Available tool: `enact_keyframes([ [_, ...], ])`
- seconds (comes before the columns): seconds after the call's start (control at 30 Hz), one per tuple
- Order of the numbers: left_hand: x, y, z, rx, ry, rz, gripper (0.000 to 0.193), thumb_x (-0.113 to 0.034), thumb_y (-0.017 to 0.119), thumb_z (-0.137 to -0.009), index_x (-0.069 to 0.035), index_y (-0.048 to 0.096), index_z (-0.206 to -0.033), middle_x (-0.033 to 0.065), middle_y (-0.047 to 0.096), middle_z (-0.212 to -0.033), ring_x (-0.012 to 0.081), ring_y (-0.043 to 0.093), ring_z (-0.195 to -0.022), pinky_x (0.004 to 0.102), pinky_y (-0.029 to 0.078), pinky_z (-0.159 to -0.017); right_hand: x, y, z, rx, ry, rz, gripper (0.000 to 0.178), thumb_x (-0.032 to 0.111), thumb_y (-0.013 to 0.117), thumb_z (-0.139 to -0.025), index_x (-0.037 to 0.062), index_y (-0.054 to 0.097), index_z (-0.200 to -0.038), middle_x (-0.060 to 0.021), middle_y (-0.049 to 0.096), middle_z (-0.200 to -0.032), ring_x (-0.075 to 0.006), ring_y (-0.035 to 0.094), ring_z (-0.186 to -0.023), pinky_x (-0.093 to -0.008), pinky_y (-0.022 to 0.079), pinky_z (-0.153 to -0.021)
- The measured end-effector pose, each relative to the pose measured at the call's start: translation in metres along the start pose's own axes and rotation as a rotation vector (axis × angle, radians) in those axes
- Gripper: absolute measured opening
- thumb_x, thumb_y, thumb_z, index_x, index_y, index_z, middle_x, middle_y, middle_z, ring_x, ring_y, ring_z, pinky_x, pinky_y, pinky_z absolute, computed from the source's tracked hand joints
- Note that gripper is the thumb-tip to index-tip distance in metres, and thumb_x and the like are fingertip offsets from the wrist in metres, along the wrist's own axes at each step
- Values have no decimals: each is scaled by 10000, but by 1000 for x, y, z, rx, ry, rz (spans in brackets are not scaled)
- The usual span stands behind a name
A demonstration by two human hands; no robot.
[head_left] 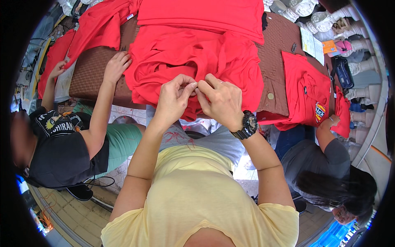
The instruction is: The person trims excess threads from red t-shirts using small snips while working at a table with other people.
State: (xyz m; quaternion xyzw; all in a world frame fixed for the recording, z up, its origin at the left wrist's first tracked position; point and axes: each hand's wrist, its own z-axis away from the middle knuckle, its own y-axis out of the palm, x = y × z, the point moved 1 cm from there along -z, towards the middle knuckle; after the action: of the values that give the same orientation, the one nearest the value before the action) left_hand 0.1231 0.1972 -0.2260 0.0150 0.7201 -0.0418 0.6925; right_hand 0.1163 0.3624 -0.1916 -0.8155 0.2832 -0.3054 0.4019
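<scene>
A person in a pale yellow shirt looks down at both hands, raised together over a brown woven table [92,68]. The left hand [175,99] and right hand [220,101] meet fingertip to fingertip, each grip pressed together in a fine pinch on the near edge of a crumpled red shirt [193,61]. What lies between the fingertips is too small to make out. A black wristwatch [248,124] sits on the right wrist.

The red shirt lies bunched in the middle of the table, its near edge hanging over the table's edge toward the person. Beyond it, at the far side of the table, lies a flat red cloth [201,14]. At the table's right end lies a folded red shirt with a patch [308,96], touched by a co-worker in a grey top [319,156]. At the table's left end, a co-worker in a black shirt [61,152] rests one hand [116,66] flat on the table, just beside the crumpled shirt, and the other on more red cloth [55,53].
</scene>
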Motion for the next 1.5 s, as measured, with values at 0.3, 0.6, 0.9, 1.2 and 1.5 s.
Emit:
enact_keyframes([
  [0.3, -3, -17, 14, -176, 53, 112, 104, -47, 550, -1014, 36, 593, -1061, 81, 675, -979, 154, 681, -908, 287, 553, -834, -22, -23, 13, -39, 388, -414, 413, 281, 835, -764, 65, 608, -1033, -102, 694, -918, -272, 702, -842, -380, 549, -728],
  [0.6, -24, -7, 17, -38, 301, -612, 438, 8, 750, -814, 10, 578, -1217, 132, 672, -890, 244, 668, -789, 321, 536, -776, -39, -11, 33, 23, 649, -733, 222, 62, 749, -828, 19, 665, -1029, -8, 578, -723, -66, 539, -686, -246, 450, -593],
  [0.9, -7, 12, -6, -101, 369, -366, 138, 25, 702, -863, 21, 604, -960, 133, 651, -843, 215, 675, -761, 319, 536, -687, -18, -9, 21, 30, 547, -638, 300, 150, 740, -868, 19, 611, -1105, -103, 684, -955, -214, 663, -775, -340, 513, -648],
  [1.2, 0, 9, -5, -126, 305, -348, 45, 18, 656, -904, 30, 620, -929, 97, 656, -809, 151, 605, -715, 295, 479, -653, -13, -14, 10, 8, 153, -180, 137, 194, 680, -909, 72, 619, -924, -91, 573, -835, -288, 619, -688, -405, 475, -552],
  [1.5, -13, 7, 4, -58, 236, -375, 45, -15, 624, -937, 27, 609, -938, 114, 658, -822, 195, 607, -705, 312, 468, -641, -6, -20, 7, 38, 66, -70, 119, 178, 704, -856, 95, 620, -871, -75, 552, -809, -264, 622, -684, -390, 477, -541],
])
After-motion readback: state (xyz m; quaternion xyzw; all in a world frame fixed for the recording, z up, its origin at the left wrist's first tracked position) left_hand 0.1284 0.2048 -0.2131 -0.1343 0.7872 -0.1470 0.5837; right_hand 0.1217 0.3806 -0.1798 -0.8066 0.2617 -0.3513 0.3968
